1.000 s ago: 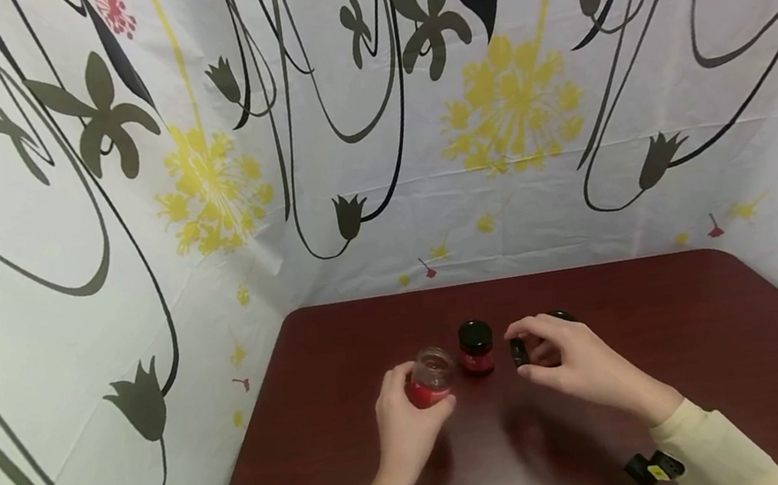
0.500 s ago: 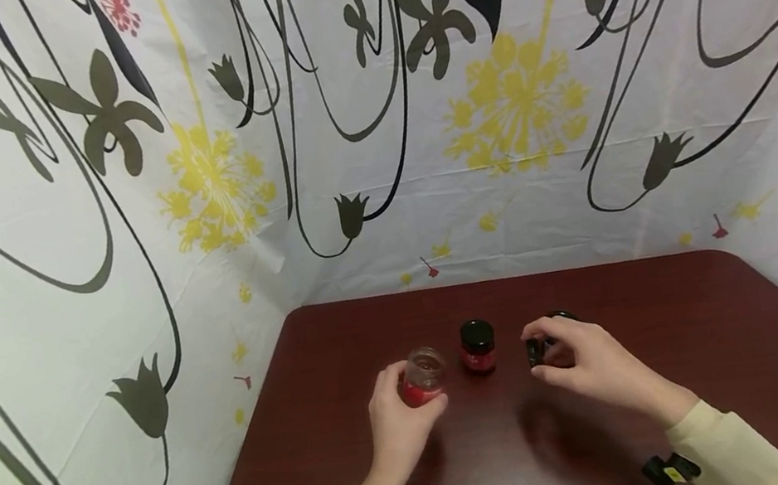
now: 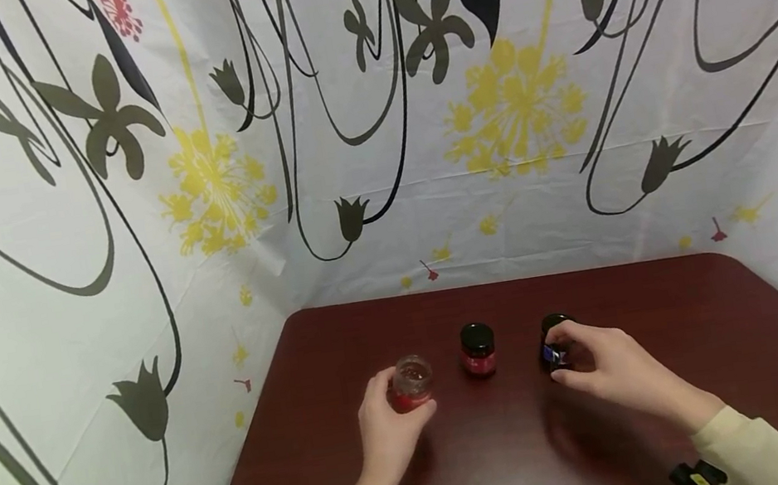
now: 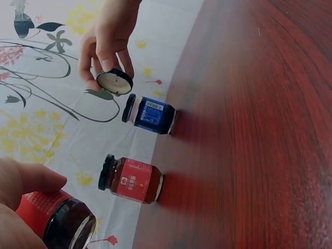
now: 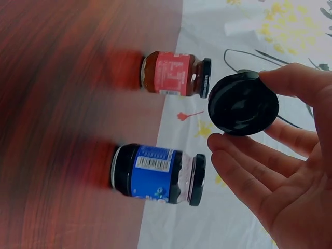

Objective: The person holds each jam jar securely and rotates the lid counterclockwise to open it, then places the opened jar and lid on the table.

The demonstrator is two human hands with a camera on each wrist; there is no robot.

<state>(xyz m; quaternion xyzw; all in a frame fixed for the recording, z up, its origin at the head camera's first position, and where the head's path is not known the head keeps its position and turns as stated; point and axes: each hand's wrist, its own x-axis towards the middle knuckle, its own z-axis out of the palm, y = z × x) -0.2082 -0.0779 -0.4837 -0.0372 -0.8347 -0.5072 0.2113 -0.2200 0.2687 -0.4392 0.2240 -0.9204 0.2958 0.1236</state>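
My left hand (image 3: 390,427) grips an open glass jar (image 3: 412,381) with a red label, held above the table. Its rim faces up and carries no lid. My right hand (image 3: 616,376) pinches a black jar lid (image 5: 243,104) by its edge; in the left wrist view the lid's pale inner side shows. Just beyond that hand stands a jar with a blue label (image 5: 153,171), its black lid on, partly covered by the fingers in the head view. Between the two hands a second red-labelled jar (image 3: 478,351) stands upright, capped with a black lid.
The dark red wooden table (image 3: 497,461) has rounded far corners. A white cloth (image 3: 375,152) printed with flowers and stems hangs behind it and along the left side. A small black device (image 3: 698,476) sits at the right wrist.
The left hand has shifted left with the open jar. My right hand has moved right with the lid, closer to the blue-labelled jar. The standing jars have stayed put.
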